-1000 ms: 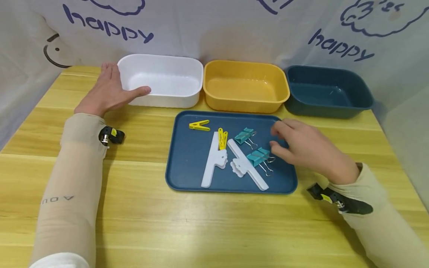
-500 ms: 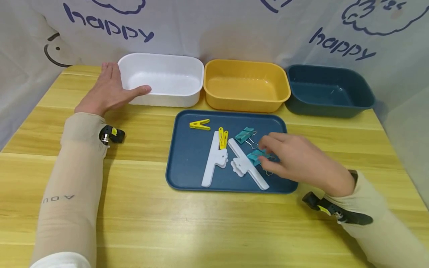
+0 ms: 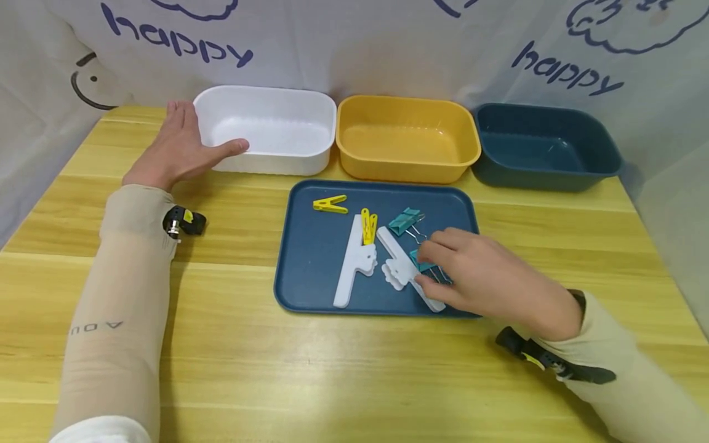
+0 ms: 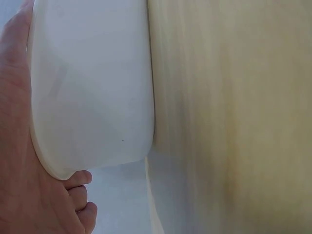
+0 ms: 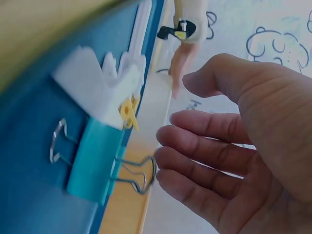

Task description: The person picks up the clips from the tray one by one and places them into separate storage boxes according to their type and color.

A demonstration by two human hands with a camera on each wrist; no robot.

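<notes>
My left hand (image 3: 180, 147) rests along the left end of the white bin (image 3: 277, 165), its thumb lying over the front rim and its fingers straight. Over the right side of the dark blue tray (image 3: 307, 271) my right hand (image 3: 487, 277) hovers, thumb apart from loosely bent fingers, nothing between them. Close below it lies a teal binder clip (image 3: 422, 261), partly hidden by the hand; the right wrist view shows that clip (image 5: 95, 161) with its wire handles. Another teal binder clip (image 3: 404, 220) sits farther back, beside two white bag clips (image 3: 346, 280) and two yellow clothespins (image 3: 330, 204).
A yellow bin (image 3: 407, 169) and a dark green bin (image 3: 545, 178) stand in a row right of the white one, behind the tray. Behind the wooden table (image 3: 232, 344) hangs a white cloth (image 3: 376, 49) with drawings and lettering.
My right hand has moved left and toward me, from the tray's right edge to over the nearer binder clip. My left hand stays on the white bin.
</notes>
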